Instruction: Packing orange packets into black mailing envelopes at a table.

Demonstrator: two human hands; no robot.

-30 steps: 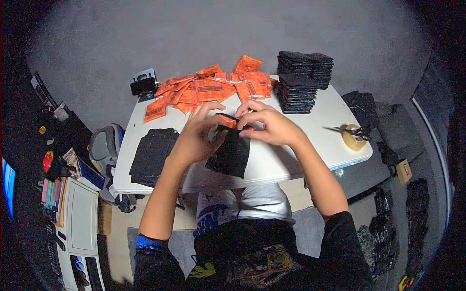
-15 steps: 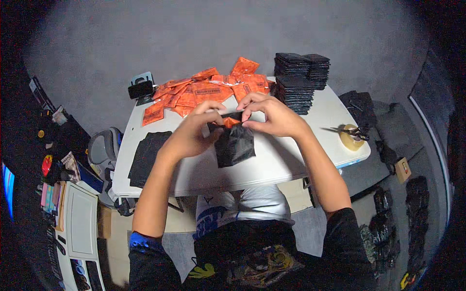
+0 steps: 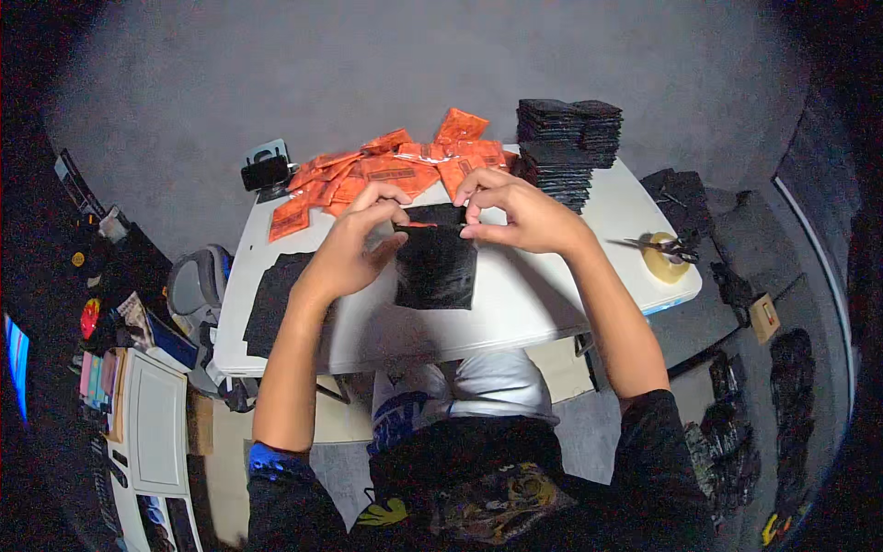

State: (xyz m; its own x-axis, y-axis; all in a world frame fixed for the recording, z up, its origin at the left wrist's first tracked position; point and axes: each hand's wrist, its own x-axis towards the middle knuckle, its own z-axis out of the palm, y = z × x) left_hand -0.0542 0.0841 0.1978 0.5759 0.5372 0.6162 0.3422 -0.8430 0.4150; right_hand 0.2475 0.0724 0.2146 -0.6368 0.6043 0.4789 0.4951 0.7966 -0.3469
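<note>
Between my hands, over the middle of the white table (image 3: pixel 543 317), is a black plastic mailer bag (image 3: pixel 435 269) with its mouth toward the far side. A thin strip of an orange packet (image 3: pixel 421 224) shows at that mouth; the rest is hidden inside. My left hand (image 3: pixel 354 241) pinches the bag's upper left corner between thumb and fingers. At the upper right corner, my right hand (image 3: pixel 522 217) holds the edge the same way. Beyond both hands lies a heap of orange packets (image 3: pixel 391 175) in clear wrap.
Black folded parcels (image 3: pixel 556 175) are stacked at the far right of the table. Scissors (image 3: pixel 676 248) rest on a tape roll (image 3: pixel 664 267) near the right edge. Flat black bags (image 3: pixel 276 304) lie at the left. A phone (image 3: pixel 265 173) stands at the far left corner.
The orange packet has sunk deeper into the black bag, leaving only a strip in sight. The bag now hangs flatter and straighter, slightly to the left. Both hands keep hold of its mouth.
</note>
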